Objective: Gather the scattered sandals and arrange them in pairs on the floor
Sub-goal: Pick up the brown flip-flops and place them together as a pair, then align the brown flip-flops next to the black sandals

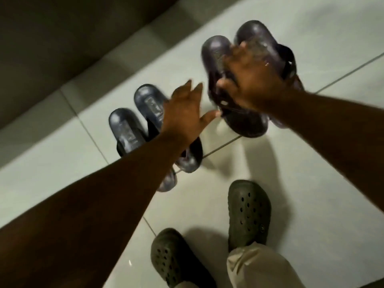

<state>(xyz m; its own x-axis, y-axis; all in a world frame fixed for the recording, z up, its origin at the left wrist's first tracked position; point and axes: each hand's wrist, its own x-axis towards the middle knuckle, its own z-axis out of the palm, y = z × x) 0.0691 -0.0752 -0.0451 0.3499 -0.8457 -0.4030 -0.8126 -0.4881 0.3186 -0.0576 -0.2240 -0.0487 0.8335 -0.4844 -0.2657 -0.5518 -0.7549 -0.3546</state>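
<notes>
Nearest: two olive-green perforated clogs, worn by the person, the left clog and the right clog, with beige trouser cuffs above them, standing on pale glossy floor tiles.

Middle, left of centre: one pair of dark translucent slide sandals lying side by side on the floor, toes pointing away, touching or nearly so; their heel ends are partly hidden under the left forearm. This pair appears already arranged.

Middle, above that pair: left hand, released, fingers spread, gripping nothing, its thumb reaching toward the second pair.

Farther, right of centre: second pair of dark slide sandals, held together by the right hand, which grasps both across their straps. Whether their heels touch the floor cannot be told; the frame is motion-blurred.

Handling, by judgement: moulded foam or rubber, light, somewhat flexible, not fragile, the glossy surface possibly a little slippery. The strap band looks the surest hold, one hand spanning two.

Markings: a raised rectangular emblem shows on each strap; too blurred to read. No other writing visible.

Farthest: a dark wall or step along the tile edge.
</notes>
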